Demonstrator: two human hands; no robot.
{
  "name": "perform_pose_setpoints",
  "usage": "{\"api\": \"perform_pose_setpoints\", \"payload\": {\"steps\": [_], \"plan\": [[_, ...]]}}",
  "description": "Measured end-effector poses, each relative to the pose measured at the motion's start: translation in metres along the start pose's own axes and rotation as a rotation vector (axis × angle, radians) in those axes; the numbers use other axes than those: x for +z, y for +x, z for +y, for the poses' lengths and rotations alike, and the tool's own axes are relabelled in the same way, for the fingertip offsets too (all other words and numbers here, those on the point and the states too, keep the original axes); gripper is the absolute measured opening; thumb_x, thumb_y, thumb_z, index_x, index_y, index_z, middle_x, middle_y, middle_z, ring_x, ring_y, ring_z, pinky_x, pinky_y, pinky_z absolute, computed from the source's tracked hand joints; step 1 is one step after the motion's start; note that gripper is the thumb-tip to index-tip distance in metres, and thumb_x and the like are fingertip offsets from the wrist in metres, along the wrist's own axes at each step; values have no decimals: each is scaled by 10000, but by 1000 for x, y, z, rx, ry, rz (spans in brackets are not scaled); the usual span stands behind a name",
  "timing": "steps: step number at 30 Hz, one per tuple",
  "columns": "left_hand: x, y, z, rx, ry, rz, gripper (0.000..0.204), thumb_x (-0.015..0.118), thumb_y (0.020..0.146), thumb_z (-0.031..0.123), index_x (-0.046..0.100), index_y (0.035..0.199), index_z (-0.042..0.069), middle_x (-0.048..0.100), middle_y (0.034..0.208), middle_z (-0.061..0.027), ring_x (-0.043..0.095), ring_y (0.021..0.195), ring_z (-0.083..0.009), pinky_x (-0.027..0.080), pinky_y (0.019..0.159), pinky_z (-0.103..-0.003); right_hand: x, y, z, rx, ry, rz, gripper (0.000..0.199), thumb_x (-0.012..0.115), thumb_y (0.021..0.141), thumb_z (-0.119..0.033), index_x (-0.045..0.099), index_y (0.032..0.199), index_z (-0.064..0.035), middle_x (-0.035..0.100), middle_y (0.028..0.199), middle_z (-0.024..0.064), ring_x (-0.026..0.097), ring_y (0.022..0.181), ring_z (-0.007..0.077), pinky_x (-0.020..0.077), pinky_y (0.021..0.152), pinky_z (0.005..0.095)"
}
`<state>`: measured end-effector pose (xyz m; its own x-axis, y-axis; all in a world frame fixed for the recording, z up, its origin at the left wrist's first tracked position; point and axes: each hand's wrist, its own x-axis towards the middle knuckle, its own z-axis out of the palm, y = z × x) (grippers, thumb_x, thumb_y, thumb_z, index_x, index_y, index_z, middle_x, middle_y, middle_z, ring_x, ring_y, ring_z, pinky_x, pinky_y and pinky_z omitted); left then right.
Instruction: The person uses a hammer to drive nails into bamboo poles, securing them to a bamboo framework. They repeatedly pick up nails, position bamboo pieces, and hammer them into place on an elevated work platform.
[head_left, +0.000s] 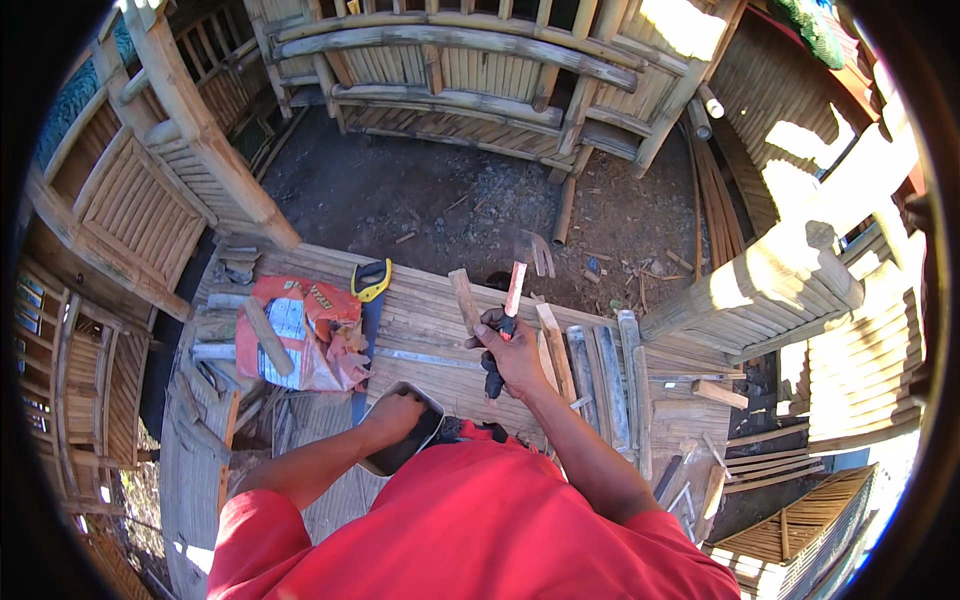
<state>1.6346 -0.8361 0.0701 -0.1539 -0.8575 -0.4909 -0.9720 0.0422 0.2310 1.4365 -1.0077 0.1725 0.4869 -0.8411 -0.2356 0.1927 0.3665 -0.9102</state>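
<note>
My left hand (397, 418) reaches into a dark, open-topped container (432, 424) close to my body; its fingers are hidden inside. My right hand (512, 352) is closed around the black grip of what looks like a claw hammer (515, 290). Its reddish, pale shaft points away from me, and a grey forked head shows beyond. A short wooden piece (463, 298) stands out beside my right thumb; I cannot tell whether the hand holds it too. Both hands are above a slatted bamboo bench (420, 345).
A handsaw (372, 283) with a yellow and black handle lies beside a torn red and white sack (300, 335). Wooden strips (585, 375) lie right of my right hand. Bamboo railings (450, 45) stand beyond the debris-strewn dirt floor (400, 190), and a bamboo post (205, 130) rises at left.
</note>
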Motion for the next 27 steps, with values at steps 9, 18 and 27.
{"api": "perform_pose_setpoints", "payload": {"steps": [9, 18, 27], "plan": [[-193, 56, 58, 237, -223, -177, 330, 632, 972, 373, 597, 984, 45, 731, 739, -109, 717, 650, -259, 548, 633, -424, -46, 9, -125, -465, 54, 200, 211, 706, 949, -37, 614, 1139, -47, 706, 883, 52, 704, 755, 113, 498, 571, 218], [-514, 42, 175, 649, -263, 1102, 254, 650, 936, -6, 540, 1164, 16, 723, 881, -162, 752, 858, -286, 580, 754, -400, -66, 42, -437, -1347, 79, 264, 30, 677, 965, -45, 651, 972, -33, 650, 800, 13, 600, 665, 65, 432, 569, 208], [-738, 1, 238, 874, -16, 1750, 149, 680, 950, 141, 671, 1069, 50, 737, 942, -149, 736, 877, -315, 572, 737, -397, 52, 81, -608, -1440, 25, 440, 131, 728, 907, -48, 674, 1026, -47, 672, 778, 25, 672, 650, 106, 460, 522, 246]]}}
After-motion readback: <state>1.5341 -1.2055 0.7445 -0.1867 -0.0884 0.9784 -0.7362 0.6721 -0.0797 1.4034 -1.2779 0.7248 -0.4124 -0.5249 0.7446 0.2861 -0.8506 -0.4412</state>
